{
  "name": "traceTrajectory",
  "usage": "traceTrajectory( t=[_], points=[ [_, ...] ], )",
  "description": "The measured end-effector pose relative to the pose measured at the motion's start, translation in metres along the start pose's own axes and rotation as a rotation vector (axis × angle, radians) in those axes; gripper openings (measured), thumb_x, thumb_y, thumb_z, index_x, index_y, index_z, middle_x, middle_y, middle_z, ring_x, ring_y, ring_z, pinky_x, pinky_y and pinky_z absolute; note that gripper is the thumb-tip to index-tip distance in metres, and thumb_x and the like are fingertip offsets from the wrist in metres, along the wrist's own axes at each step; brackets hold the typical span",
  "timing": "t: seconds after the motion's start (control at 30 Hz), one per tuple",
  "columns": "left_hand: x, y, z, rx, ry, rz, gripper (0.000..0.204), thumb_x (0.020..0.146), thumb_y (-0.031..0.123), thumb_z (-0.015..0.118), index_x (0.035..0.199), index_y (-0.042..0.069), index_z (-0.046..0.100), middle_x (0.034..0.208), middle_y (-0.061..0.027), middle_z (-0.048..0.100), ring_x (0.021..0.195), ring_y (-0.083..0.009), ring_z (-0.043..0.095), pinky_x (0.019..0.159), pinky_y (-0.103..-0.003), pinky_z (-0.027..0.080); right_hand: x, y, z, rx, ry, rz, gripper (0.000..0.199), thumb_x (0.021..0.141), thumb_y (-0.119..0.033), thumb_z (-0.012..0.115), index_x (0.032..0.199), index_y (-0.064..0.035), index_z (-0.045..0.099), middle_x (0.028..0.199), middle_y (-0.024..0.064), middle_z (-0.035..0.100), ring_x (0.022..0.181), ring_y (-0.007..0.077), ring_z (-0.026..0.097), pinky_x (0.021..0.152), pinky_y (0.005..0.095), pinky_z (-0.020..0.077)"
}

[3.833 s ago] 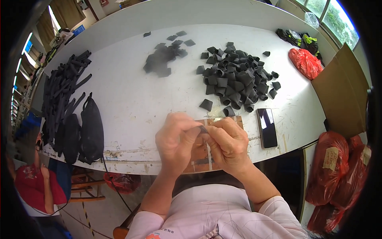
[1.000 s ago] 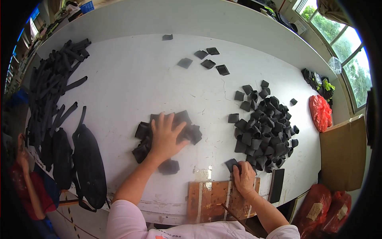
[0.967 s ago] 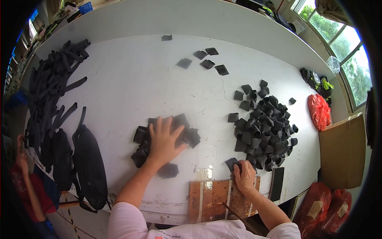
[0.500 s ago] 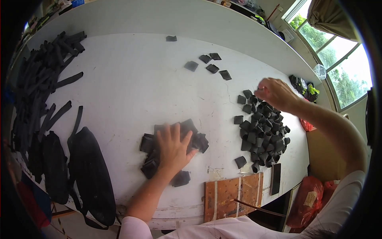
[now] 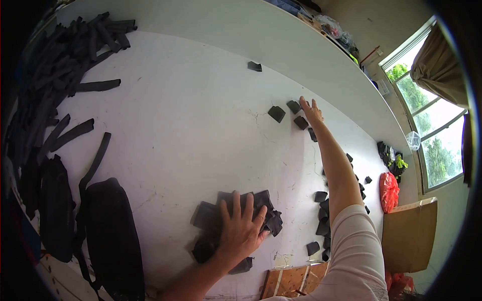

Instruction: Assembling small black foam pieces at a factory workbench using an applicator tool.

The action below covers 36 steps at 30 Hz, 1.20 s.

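My left hand [image 5: 242, 228] lies flat with fingers spread on a loose heap of black fabric pieces [image 5: 205, 215] near the front middle of the table. The heap shows around my fingers and palm. My right arm stretches far forward. My right hand [image 5: 314, 113] is open, its fingers reaching over a small group of black squarish pieces [image 5: 276, 114] towards the back of the table. One piece lies partly hidden under those fingers. Another cluster of short black tube-like pieces [image 5: 321, 196] sits to the right, largely covered by my right forearm and sleeve.
Long black strips [image 5: 65, 70] are heaped along the left edge. Two black elongated pouches [image 5: 113, 231] with a strap lie at front left. A brown board [image 5: 288, 282] is at the front edge. A low white wall [image 5: 241, 30] bounds the back. A cardboard box [image 5: 409, 236] and red bag [image 5: 389, 193] stand right.
My right hand has moved from above the right-hand cluster, forward and left to the far pieces, and its fingers have opened out. My left hand stays on its heap. The view has shifted.
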State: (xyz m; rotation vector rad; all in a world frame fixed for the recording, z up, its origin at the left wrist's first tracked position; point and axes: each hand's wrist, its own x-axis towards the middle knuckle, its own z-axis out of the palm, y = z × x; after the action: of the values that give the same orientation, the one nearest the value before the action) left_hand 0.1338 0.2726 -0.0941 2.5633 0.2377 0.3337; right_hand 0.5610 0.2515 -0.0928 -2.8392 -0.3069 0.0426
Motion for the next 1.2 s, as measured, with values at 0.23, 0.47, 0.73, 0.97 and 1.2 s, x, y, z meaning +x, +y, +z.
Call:
traceTrajectory(
  t=[0.23,0.47,0.73,0.97,1.2],
  points=[
    [0.002,-0.001,-0.002,0.0,-0.04,-0.028,0.057,0.065,0.04,0.069,0.114,0.016,0.053,0.125,-0.0196,0.037,0.12,-0.0446,0.027,0.09,-0.065,0.021,-0.04,-0.043,0.024,-0.03,0.033,-0.068,0.074,0.069,-0.072,0.042,0.129,-0.0275,0.04,0.137,0.0158,0.027,0.128,0.0385,0.015,0.094,0.0647,0.0115],
    [0.002,-0.003,0.001,0.012,-0.074,-0.053,0.056,0.067,0.043,0.066,0.115,0.017,0.053,0.126,-0.0194,0.037,0.121,-0.0443,0.026,0.092,-0.065,0.018,-0.161,-0.043,0.033,-0.005,-0.031,-0.706,0.055,0.083,-0.051,0.041,0.123,-0.0147,0.046,0.124,0.0245,0.037,0.121,0.0382,0.028,0.094,0.05,0.0216],
    [-0.002,-0.005,0.006,0.02,-0.073,-0.042,0.059,0.065,0.046,0.067,0.116,0.019,0.053,0.128,-0.0192,0.035,0.122,-0.043,0.026,0.089,-0.065,0.021,-0.013,-0.152,0.058,0.022,0.313,-0.697,0.055,0.077,-0.05,0.052,0.12,-0.0156,0.049,0.126,0.0194,0.039,0.117,0.0369,0.033,0.09,0.05,0.0326],
    [-0.001,-0.004,0.007,-0.026,-0.041,-0.032,0.061,0.063,0.046,0.069,0.115,0.019,0.054,0.128,-0.0173,0.035,0.121,-0.0409,0.027,0.088,-0.065,0.023,0.002,-0.143,0.082,0.083,0.383,-0.713,0.018,0.079,-0.014,0.051,0.091,-0.0102,0.063,0.097,0.0083,0.059,0.095,0.0271,0.052,0.079,0.0349,0.0446],
    [-0.004,-0.005,0.001,0.006,-0.031,-0.07,0.06,0.064,0.042,0.069,0.115,0.016,0.053,0.125,-0.0181,0.038,0.12,-0.0423,0.028,0.091,-0.064,0.021,-0.038,-0.044,0.017,-0.005,0.547,-0.601,0.011,0.079,-0.011,0.05,0.084,-0.0058,0.057,0.087,0.0109,0.058,0.089,0.0294,0.052,0.074,0.0393,0.0424]
  ],
)
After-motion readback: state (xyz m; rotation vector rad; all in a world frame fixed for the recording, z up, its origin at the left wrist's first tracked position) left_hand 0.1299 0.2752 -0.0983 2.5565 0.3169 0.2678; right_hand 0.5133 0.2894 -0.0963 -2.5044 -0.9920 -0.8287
